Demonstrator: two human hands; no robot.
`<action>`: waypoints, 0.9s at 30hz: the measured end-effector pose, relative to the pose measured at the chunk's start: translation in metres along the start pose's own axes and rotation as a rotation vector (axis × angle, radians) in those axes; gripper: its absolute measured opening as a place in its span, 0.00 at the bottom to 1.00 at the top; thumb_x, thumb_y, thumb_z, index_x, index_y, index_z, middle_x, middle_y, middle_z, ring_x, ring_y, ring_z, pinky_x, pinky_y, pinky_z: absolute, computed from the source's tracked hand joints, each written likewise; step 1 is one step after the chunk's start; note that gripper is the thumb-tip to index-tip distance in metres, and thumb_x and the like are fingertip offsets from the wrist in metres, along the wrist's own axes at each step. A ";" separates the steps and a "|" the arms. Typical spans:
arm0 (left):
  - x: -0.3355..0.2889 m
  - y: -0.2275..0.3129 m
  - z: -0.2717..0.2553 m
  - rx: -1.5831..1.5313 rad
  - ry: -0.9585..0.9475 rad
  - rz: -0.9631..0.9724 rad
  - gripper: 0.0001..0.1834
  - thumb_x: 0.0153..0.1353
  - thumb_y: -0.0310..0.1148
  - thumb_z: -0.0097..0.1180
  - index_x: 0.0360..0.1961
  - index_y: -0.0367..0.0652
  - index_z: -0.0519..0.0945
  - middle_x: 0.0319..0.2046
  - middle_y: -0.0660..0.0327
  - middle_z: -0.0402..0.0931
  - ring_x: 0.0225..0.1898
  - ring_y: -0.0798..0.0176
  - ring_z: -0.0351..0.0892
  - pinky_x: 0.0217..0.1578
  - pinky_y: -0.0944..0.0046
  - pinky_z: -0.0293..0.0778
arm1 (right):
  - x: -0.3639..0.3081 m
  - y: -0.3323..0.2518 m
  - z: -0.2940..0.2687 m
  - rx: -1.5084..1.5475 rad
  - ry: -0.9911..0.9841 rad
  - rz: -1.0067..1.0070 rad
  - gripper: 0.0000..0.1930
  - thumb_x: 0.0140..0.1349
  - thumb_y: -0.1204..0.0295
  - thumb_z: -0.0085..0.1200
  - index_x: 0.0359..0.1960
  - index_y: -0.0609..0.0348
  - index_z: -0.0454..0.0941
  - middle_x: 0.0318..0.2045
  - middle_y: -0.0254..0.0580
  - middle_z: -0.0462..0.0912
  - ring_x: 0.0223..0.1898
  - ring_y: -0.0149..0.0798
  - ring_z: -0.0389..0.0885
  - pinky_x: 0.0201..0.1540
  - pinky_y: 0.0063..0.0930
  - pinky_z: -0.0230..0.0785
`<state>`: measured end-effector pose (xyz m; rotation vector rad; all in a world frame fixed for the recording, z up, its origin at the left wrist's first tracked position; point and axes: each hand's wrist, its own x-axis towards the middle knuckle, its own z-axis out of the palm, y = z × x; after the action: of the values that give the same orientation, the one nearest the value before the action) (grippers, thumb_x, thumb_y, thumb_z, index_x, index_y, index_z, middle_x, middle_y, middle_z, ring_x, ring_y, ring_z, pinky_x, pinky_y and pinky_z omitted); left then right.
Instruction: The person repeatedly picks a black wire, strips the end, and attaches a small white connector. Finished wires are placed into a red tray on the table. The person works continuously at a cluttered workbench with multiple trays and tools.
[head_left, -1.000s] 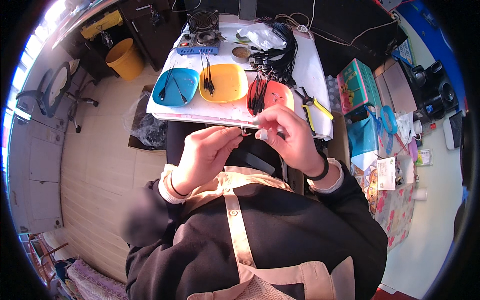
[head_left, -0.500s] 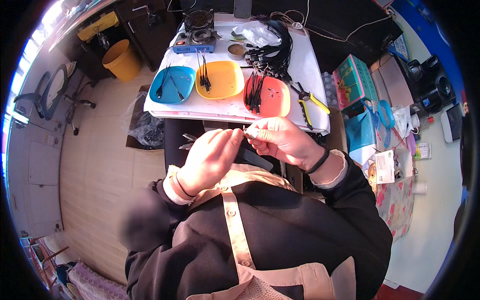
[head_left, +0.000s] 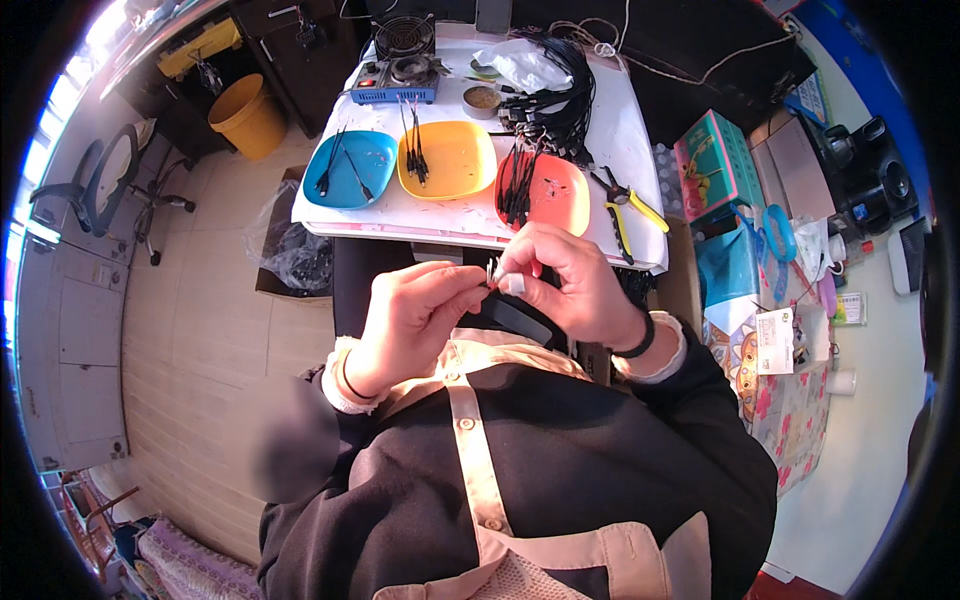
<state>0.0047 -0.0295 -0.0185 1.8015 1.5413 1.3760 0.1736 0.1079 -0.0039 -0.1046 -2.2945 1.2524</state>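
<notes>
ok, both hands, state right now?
Left hand: closed, pinching a small pale piece, too small to identify.
Right hand: at the same piece; whether closed on it, can't tell.

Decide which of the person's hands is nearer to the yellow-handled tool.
Right. The right hand is below and left of the yellow-handled tool; the left hand is lower and farther to its left.
</notes>
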 end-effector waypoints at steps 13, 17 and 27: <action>-0.002 -0.010 -0.002 -0.718 -0.133 -0.285 0.05 0.64 0.21 0.54 0.40 0.31 0.79 0.29 0.63 0.78 0.30 0.74 0.75 0.34 0.74 0.72 | 0.001 -0.007 -0.008 -0.119 -0.062 -0.141 0.09 0.56 0.81 0.58 0.38 0.60 0.76 0.32 0.41 0.78 0.34 0.42 0.80 0.37 0.32 0.72; -0.008 -0.011 0.000 -0.925 -0.070 -0.128 0.05 0.64 0.21 0.55 0.39 0.30 0.78 0.28 0.62 0.77 0.30 0.73 0.75 0.33 0.73 0.73 | -0.007 -0.007 -0.015 -0.070 0.001 -0.024 0.07 0.58 0.79 0.58 0.37 0.61 0.75 0.31 0.42 0.78 0.32 0.39 0.80 0.36 0.29 0.71; -0.007 -0.011 0.004 -0.850 -0.113 -0.143 0.03 0.62 0.18 0.55 0.36 0.30 0.80 0.29 0.59 0.78 0.30 0.71 0.77 0.34 0.72 0.74 | -0.008 -0.009 -0.008 -0.080 0.023 -0.269 0.13 0.52 0.78 0.63 0.41 0.57 0.80 0.39 0.40 0.81 0.42 0.43 0.80 0.44 0.32 0.74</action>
<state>0.0030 -0.0312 -0.0318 1.1830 0.7974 1.5031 0.1859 0.1064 0.0034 0.1557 -2.2500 1.0179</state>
